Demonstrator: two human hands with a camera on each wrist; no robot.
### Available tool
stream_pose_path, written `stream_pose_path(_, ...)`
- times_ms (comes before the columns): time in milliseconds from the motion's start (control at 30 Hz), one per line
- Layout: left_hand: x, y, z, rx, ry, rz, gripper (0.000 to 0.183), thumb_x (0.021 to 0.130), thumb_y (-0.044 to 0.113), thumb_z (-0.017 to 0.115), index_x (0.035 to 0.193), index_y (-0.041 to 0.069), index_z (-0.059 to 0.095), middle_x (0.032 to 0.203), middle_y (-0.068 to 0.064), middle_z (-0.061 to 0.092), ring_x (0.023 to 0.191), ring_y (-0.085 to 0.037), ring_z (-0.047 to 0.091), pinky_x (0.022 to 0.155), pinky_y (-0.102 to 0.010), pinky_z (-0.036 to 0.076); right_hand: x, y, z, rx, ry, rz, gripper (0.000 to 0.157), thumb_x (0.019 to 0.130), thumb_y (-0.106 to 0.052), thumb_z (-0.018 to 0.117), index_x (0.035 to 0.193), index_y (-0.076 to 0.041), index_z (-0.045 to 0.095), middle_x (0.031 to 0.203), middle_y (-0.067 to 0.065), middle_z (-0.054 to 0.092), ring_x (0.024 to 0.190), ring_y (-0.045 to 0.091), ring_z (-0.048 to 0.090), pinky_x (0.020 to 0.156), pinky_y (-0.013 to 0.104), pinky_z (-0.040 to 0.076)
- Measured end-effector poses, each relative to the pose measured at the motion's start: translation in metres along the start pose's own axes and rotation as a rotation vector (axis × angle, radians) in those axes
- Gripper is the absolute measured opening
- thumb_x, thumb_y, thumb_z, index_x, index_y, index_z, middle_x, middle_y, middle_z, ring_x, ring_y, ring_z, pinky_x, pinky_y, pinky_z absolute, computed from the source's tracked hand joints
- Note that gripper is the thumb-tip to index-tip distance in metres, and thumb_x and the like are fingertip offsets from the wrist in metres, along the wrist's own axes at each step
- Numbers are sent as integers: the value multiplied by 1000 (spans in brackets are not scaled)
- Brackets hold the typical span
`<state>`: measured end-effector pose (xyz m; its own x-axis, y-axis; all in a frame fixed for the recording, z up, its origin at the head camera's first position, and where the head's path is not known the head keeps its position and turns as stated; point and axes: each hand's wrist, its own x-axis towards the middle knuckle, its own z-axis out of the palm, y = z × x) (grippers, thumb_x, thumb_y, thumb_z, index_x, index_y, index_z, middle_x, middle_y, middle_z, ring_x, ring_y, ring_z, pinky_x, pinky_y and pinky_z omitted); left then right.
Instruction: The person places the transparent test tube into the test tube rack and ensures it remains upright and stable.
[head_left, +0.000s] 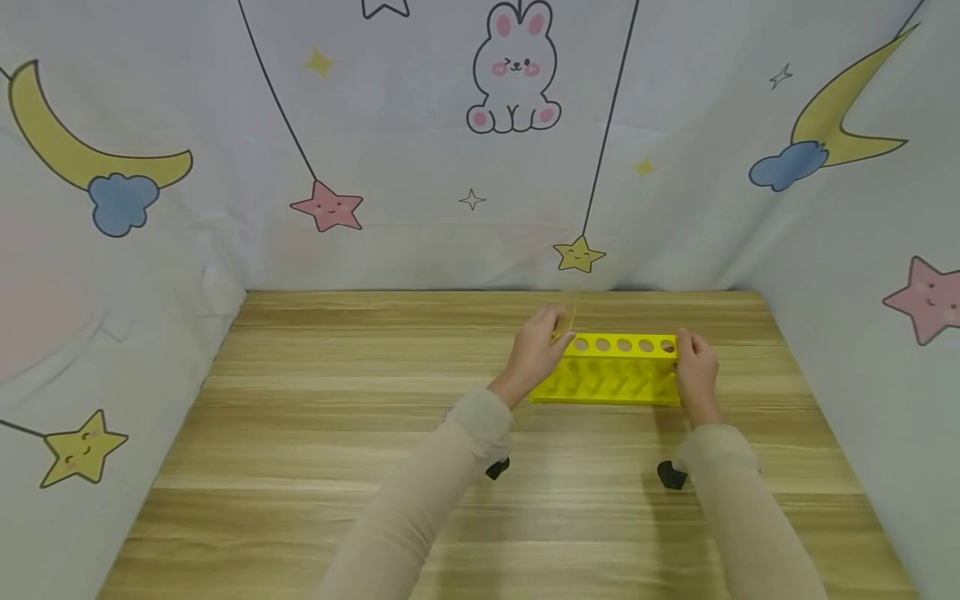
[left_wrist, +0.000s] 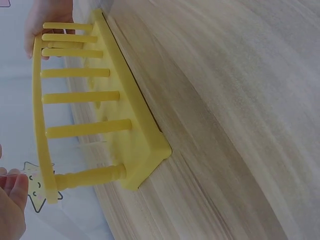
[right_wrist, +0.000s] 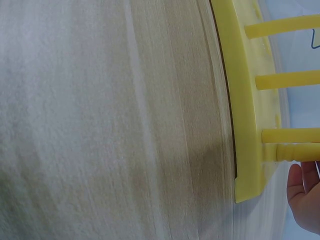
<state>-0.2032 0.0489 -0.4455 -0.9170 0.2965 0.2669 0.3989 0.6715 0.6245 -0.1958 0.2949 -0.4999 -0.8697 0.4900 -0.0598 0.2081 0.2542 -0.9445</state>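
Observation:
A yellow test tube rack [head_left: 613, 353] stands upright on the wooden table, with a row of round holes along its top and slanted pegs below. My left hand [head_left: 536, 342], at the rack's left end, pinches a clear, thin test tube [head_left: 572, 315] above the top bar. In the left wrist view only the fingertips of that hand [left_wrist: 12, 205] show, close to the bar's end. My right hand [head_left: 697, 371] grips the rack's right end; the right wrist view has its fingers [right_wrist: 296, 175] curled at the end post. The leftmost hole is hidden behind my left hand.
The wooden table [head_left: 315, 433] extends to both sides and in front of the rack. White cloth [head_left: 420, 242] printed with stars, moons and a rabbit hangs behind and at both sides. Black pieces [head_left: 672, 475] stick out near both sleeve cuffs.

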Motion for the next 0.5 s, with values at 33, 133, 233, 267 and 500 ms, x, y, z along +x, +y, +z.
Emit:
stream_pose_path(33,0,0,0,-1,0,0,20,86,24,56,99,10,50,91,-2,52,77,-11,47,66,-17,42,0,0,0,-1,1,-3,38,91,-42,39,72,-9,47,76,-12,55,65,8,48,53,14,39)
stream_pose_path(133,0,-1,1,-2,1,1,20,86,24,57,99,10,50,91,-1,51,76,-12,47,66,-17,43,-1,-1,0,1,-4,-5,39,91,-43,39,73,-10,47,75,-13,55,64,9,48,53,14,39)
stream_pose_path(233,0,-1,1,-1,-3,-1,21,86,23,57,100,10,51,91,-2,52,77,-12,48,67,-17,43,-1,-1,-1,7,-11,4,39,91,-44,39,74,-10,48,76,-13,55,64,9,48,53,15,39)
stream_pose_path(267,0,-1,1,2,-5,-1,22,86,23,57,101,9,51,92,-2,52,78,-12,48,67,-17,44,-1,-1,-1,10,-15,8,39,90,-44,39,74,-10,49,77,-12,55,64,9,48,53,15,39)
stream_pose_path(500,0,-1,1,14,-13,3,24,86,22,57,104,9,51,94,-2,53,81,-12,50,69,-18,45,-3,-3,-1,8,-17,16,40,90,-45,38,76,-9,49,79,-10,55,63,10,47,52,15,38)
